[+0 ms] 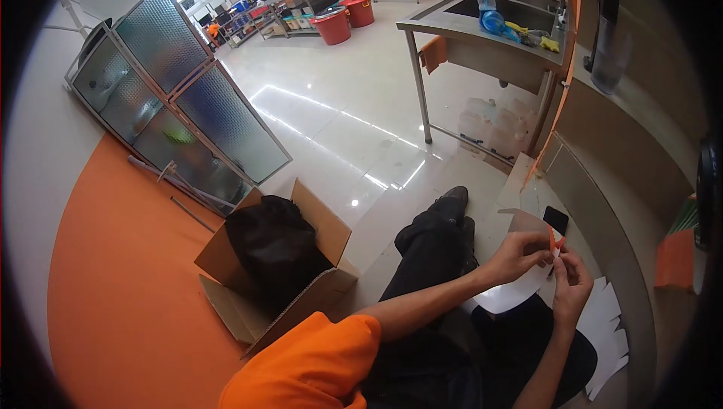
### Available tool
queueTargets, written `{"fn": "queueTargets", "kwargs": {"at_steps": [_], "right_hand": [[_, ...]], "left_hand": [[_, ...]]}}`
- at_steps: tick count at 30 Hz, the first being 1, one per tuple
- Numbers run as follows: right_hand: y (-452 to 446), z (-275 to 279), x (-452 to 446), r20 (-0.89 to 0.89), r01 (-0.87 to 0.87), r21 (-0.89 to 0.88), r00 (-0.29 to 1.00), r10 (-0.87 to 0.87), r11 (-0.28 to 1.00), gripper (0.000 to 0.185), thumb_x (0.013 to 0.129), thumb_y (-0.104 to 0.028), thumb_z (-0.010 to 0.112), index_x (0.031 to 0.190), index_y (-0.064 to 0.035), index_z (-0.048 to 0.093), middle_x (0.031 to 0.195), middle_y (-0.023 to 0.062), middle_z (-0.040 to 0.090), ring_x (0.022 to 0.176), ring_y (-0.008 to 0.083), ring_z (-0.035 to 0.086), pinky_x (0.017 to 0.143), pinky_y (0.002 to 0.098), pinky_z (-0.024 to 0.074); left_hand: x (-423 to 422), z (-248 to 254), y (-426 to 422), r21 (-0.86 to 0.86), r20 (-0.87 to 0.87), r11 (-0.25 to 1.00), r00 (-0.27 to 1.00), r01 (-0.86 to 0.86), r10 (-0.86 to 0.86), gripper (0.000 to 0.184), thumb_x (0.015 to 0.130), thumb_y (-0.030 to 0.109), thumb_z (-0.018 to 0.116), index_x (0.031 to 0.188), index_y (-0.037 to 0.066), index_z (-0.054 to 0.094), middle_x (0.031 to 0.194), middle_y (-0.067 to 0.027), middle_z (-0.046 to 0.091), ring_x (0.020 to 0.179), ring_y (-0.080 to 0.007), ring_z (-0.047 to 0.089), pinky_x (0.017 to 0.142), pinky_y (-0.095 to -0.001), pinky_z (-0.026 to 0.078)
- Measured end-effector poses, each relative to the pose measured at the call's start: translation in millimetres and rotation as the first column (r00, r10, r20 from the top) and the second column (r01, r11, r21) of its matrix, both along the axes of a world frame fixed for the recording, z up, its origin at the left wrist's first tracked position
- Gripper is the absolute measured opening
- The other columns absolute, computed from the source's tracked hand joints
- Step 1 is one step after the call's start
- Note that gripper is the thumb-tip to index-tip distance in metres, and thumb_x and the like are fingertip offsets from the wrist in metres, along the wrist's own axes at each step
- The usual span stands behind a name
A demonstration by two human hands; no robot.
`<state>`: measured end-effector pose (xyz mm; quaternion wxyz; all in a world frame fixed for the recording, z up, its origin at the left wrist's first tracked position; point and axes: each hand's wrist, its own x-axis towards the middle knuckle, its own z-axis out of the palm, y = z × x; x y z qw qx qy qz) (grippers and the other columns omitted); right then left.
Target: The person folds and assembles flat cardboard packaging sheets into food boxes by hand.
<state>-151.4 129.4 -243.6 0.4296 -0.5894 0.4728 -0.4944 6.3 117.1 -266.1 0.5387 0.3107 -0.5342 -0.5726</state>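
Both hands meet at the right, above my lap, around a small orange and white piece [556, 242] whose exact kind I cannot make out. My left hand [520, 257] pinches it from the left, fingers curled. From below and right, my right hand [572, 281] holds it between thumb and fingers. A pale glossy sheet [506, 297] rests across my lap beneath the hands, partly hidden by them. Just beyond the fingers lies a flat black object like a phone [556, 219]. White paper pieces with jagged edges [605, 334] lie to the right of my right forearm.
An open cardboard box [324, 292] with a black bag [275, 247] inside stands at my left. Ahead are a steel sink [474, 32] with plastic jugs [497, 126] under it, and red bins [331, 26]. A glass-panelled cabinet [162, 70] lines the left wall.
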Motion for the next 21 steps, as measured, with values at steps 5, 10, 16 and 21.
{"fn": "queueTargets", "kwargs": {"at_steps": [5, 10, 16, 21], "right_hand": [[1.2, -3.7, 2.3, -0.111, 0.071, -0.073, 0.991, -0.078, 0.995, 0.008, 0.084, -0.001, 0.059, 0.089, 0.0034, 0.062, 0.109, 0.0126, 0.06, 0.098, 0.0187, 0.06, 0.085, 0.0318, 0.0487], [-0.8, -12.0, 3.8, -0.175, 0.134, -0.109, 0.973, -0.152, 0.985, 0.004, 0.082, 0.0, 0.06, 0.084, 0.0032, 0.059, 0.102, 0.0105, 0.061, 0.095, 0.0187, 0.06, 0.084, 0.0319, 0.0493], [-3.9, -11.0, 2.8, -0.101, 0.069, -0.127, 0.991, -0.082, 0.99, 0.019, 0.084, -0.001, 0.06, 0.101, -0.0008, 0.052, 0.095, 0.0055, 0.058, 0.088, 0.0135, 0.059, 0.076, 0.0256, 0.0475], [-5.0, -1.4, -2.1, -0.132, 0.193, -0.07, 0.971, -0.201, 0.979, 0.022, 0.085, -0.003, 0.06, 0.104, -0.0016, 0.05, 0.093, 0.0056, 0.058, 0.085, 0.0123, 0.058, 0.075, 0.0251, 0.047]], "left_hand": [[-3.4, -4.2, 3.1, -0.095, 0.068, 0.995, 0.998, 0.025, -0.019, 0.027, 0.089, -0.001, 0.051, 0.116, -0.004, 0.055, 0.096, -0.0092, 0.062, 0.089, -0.0143, 0.059, 0.079, -0.0284, 0.051], [-4.7, -7.3, 4.0, -0.106, 0.214, 0.987, 0.972, 0.122, -0.097, 0.035, 0.087, -0.002, 0.048, 0.122, -0.003, 0.051, 0.1, -0.0097, 0.061, 0.094, -0.0149, 0.057, 0.082, -0.0292, 0.049], [-3.3, 1.5, 3.1, -0.013, 0.028, 0.991, 0.991, 0.131, -0.131, 0.036, 0.085, -0.003, 0.05, 0.121, -0.002, 0.052, 0.1, -0.0124, 0.063, 0.094, -0.016, 0.058, 0.083, -0.0295, 0.049], [17.2, 10.1, 3.2, -0.462, 0.282, 0.849, 0.864, -0.258, 0.416, 0.028, 0.082, -0.001, 0.057, 0.11, -0.002, 0.057, 0.101, -0.0157, 0.062, 0.084, -0.0241, 0.063, 0.076, -0.03, 0.051]]}}
